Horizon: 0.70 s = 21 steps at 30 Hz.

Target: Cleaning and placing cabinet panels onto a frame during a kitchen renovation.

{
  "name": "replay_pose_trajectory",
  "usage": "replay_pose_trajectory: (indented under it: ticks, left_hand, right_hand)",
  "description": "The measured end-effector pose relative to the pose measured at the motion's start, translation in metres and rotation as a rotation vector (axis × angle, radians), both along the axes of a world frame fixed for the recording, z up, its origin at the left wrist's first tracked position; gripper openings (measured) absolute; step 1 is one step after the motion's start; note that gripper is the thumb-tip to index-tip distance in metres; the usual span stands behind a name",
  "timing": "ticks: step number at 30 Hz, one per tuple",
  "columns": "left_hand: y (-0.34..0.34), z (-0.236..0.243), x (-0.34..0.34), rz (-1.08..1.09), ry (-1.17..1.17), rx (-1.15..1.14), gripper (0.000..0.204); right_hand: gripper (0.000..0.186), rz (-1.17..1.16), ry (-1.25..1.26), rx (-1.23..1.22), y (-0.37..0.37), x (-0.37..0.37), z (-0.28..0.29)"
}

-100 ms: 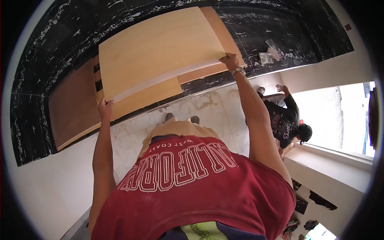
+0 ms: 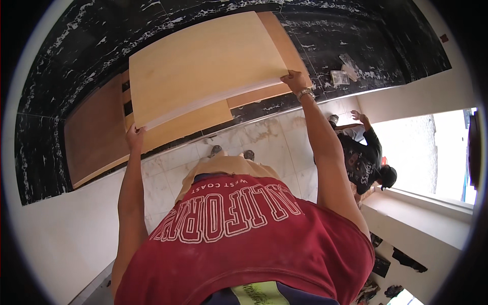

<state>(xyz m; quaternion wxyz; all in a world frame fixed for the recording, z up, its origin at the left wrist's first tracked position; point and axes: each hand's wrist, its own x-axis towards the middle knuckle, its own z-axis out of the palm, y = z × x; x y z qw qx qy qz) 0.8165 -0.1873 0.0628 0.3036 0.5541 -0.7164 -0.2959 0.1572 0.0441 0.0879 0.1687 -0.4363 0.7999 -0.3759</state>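
Observation:
I hold a large pale wooden panel [image 2: 208, 63] by its near edge, which looks white along its thickness. My left hand [image 2: 135, 136] is closed on the near left corner. At the near right corner, my right hand [image 2: 295, 82] grips the same edge, a bracelet or watch on that wrist. Beneath the panel lie other boards: a pale one [image 2: 195, 122] shows at the near side, and an orange-brown one [image 2: 284, 43] sticks out at the right. A darker brown board [image 2: 95, 134] rests to the left. How far the held panel is lifted off them I cannot tell.
The boards lie on a black, white-veined stone surface [image 2: 330, 38]. Small packets [image 2: 340, 77] sit on it at the right. Pale floor tiles [image 2: 269, 129] are under my feet. Another person [image 2: 363, 152] in dark clothes crouches at the right by a bright opening [image 2: 406, 147].
Almost nothing differs. The whole view has shifted slightly, and both hands keep their hold on the panel.

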Motion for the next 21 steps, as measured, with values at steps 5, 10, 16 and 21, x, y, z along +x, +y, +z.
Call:
replay_pose_trajectory:
  ticks: [5, 10, 16, 21]
  left_hand:
    - [0.0, -0.004, 0.002, 0.055, 0.727, 0.652, 0.034]
    - [-0.004, -0.015, -0.026, 0.329, 0.64, 0.499, 0.037]
    - [-0.009, -0.002, -0.016, 0.384, 0.573, 0.5, 0.032]
    - [-0.033, 0.006, 0.002, 0.255, 0.575, 0.595, 0.031]
  right_hand:
    - [0.031, 0.094, -0.352, 0.047, 0.015, -0.044, -0.027]
    - [0.037, -0.067, -0.341, 0.083, 0.011, -0.031, -0.017]
    - [0.041, -0.168, -0.264, 0.044, 0.002, -0.011, -0.006]
    - [0.035, -0.164, -0.158, 0.149, 0.013, -0.023, -0.022]
